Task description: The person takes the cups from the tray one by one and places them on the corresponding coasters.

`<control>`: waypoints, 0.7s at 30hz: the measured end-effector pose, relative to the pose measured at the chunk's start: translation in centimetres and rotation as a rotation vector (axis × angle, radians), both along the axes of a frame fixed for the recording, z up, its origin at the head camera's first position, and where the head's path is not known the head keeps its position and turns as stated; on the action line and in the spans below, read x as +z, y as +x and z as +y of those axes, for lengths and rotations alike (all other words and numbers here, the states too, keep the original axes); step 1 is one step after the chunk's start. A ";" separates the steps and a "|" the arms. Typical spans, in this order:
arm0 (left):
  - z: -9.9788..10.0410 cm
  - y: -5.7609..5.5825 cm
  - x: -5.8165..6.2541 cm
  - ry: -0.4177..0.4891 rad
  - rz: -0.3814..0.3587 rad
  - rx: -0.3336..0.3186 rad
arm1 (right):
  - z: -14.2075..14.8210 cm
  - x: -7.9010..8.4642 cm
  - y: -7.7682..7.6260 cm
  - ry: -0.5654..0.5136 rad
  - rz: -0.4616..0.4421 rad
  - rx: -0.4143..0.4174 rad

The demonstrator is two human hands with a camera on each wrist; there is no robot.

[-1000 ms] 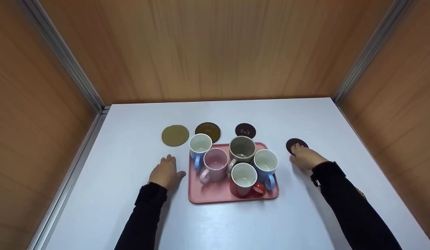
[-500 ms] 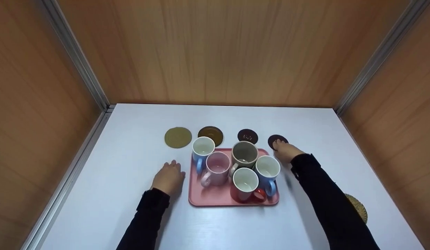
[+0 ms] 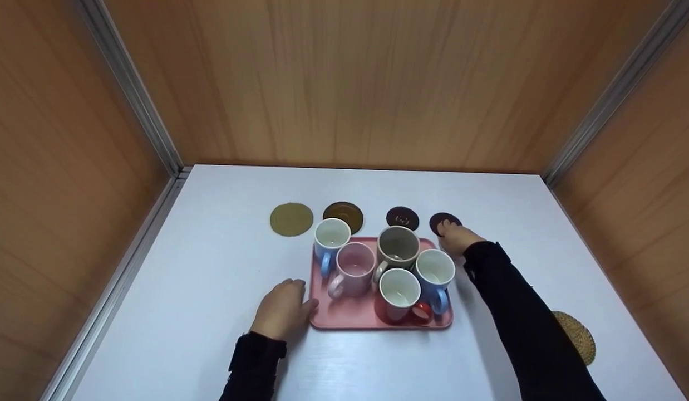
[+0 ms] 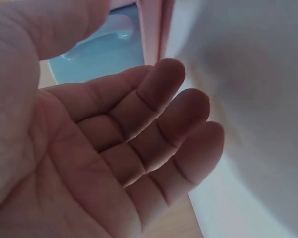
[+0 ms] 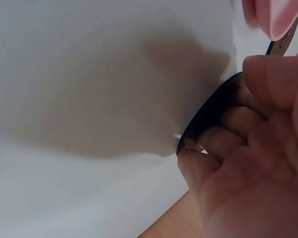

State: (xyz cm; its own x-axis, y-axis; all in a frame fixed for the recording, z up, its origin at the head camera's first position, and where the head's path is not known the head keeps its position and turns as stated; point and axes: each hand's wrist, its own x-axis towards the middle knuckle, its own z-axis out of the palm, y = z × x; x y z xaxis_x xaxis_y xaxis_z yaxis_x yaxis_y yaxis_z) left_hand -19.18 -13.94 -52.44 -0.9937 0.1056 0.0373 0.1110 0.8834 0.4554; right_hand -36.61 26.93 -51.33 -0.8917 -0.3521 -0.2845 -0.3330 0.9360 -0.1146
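Note:
My right hand (image 3: pixel 458 238) rests its fingertips on a dark brown round coaster (image 3: pixel 438 220), which lies flat on the table past the tray's far right corner. In the right wrist view the bent fingers lie over the coaster (image 5: pixel 211 111), and the thumb stands at its edge. Beside the left rim of the pink tray (image 3: pixel 344 318) is my left hand (image 3: pixel 282 312), fingers relaxed and holding nothing; whether its thumb touches the rim I cannot tell. On the tray stand several mugs: two light blue ones (image 3: pixel 332 236) (image 3: pixel 435 273), a pink one (image 3: pixel 354 273), a grey one (image 3: pixel 398 248) and a red one (image 3: pixel 399 295).
Behind the tray lie an olive coaster (image 3: pixel 291 219), a brown coaster (image 3: pixel 343 216) and another dark coaster (image 3: pixel 403 218), roughly in a row. A woven coaster (image 3: pixel 577 337) shows partly behind the right sleeve. Wooden panels (image 3: pixel 350 83) enclose the white table (image 3: pixel 222 234).
My right hand has slid the dark coaster leftward into line with the others, then stayed there. The left hand has shifted nearer to me, by the tray's left rim. The woven coaster has come into view.

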 end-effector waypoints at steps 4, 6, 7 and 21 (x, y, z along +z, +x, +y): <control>0.3 0.1 -0.3 0.016 -0.018 -0.016 | 0.1 -0.2 -0.2 -0.004 -0.007 -0.014; 0.4 0.0 -0.5 0.026 -0.032 -0.025 | 0.3 -0.3 -0.2 -0.015 0.003 -0.014; 0.5 -0.1 -0.6 0.028 -0.032 -0.032 | 0.4 -0.3 -0.3 -0.021 0.010 -0.013; 1.3 -0.9 -0.8 0.055 -0.058 -0.059 | 1.9 -1.2 -0.2 -0.046 0.091 0.036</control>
